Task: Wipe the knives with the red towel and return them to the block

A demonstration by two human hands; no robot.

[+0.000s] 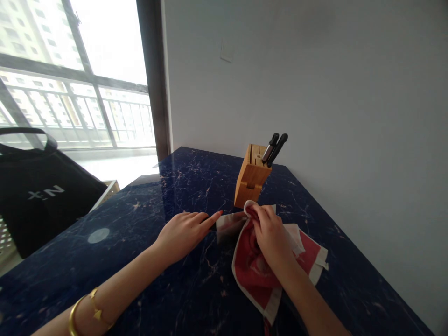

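Blown-out daylight from the window [70,70], glare on the glossy countertop [147,196], wide-angle edge distortion.

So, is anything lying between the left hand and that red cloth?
Only a shiny flat piece, perhaps a blade, lies on the table between the left hand and the red cloth. The right hand grips the cloth over its far end.

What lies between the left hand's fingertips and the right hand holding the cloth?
Head view: between left hand and right hand, a shiny flat blade-like piece, partly under the cloth.
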